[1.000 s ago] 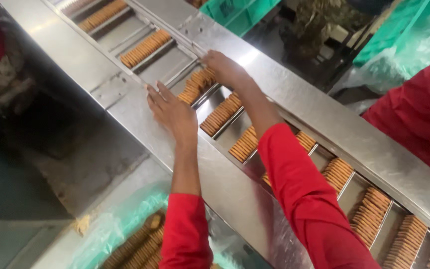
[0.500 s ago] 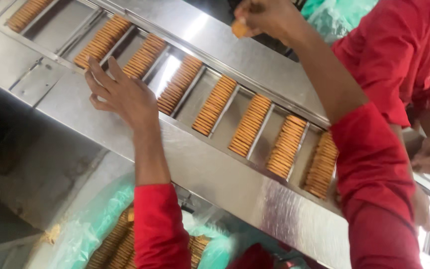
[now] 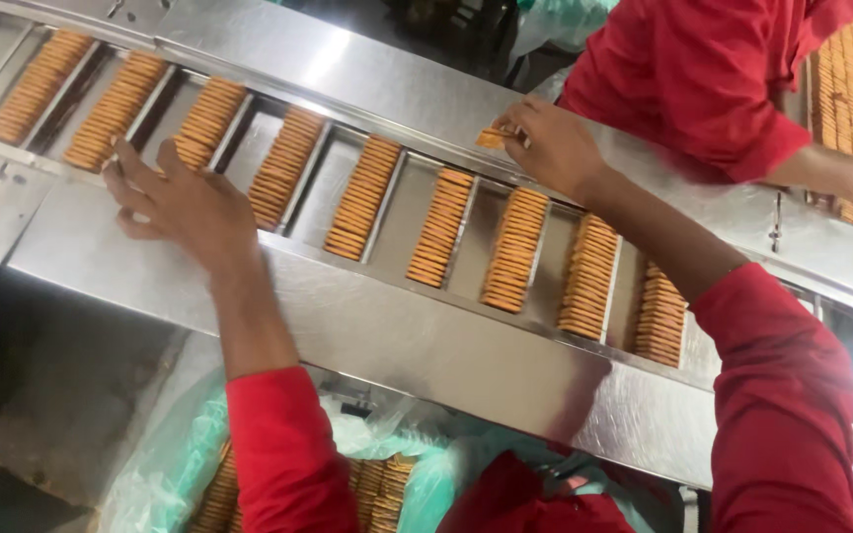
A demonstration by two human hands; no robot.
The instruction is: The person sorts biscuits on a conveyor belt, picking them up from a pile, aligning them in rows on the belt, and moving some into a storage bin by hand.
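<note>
A steel conveyor (image 3: 417, 341) runs across the view with pockets holding rows of orange-brown biscuits (image 3: 438, 227). My left hand (image 3: 185, 202) rests flat on the conveyor's near rim, fingers spread and touching the end of a biscuit row (image 3: 204, 123). My right hand (image 3: 550, 143) is at the far rim, pinching a few biscuits (image 3: 496, 136) between its fingers. Both my sleeves are red.
A co-worker in a red top (image 3: 713, 74) stands across the conveyor, a bare forearm (image 3: 846, 178) by a tray of biscuits (image 3: 851, 84) at the right. Below the conveyor a green plastic bag (image 3: 175, 464) holds more biscuits.
My right hand has come down from high at the back to the conveyor's far rim, still holding biscuits. The left hand stays on the near rim as the view shifts.
</note>
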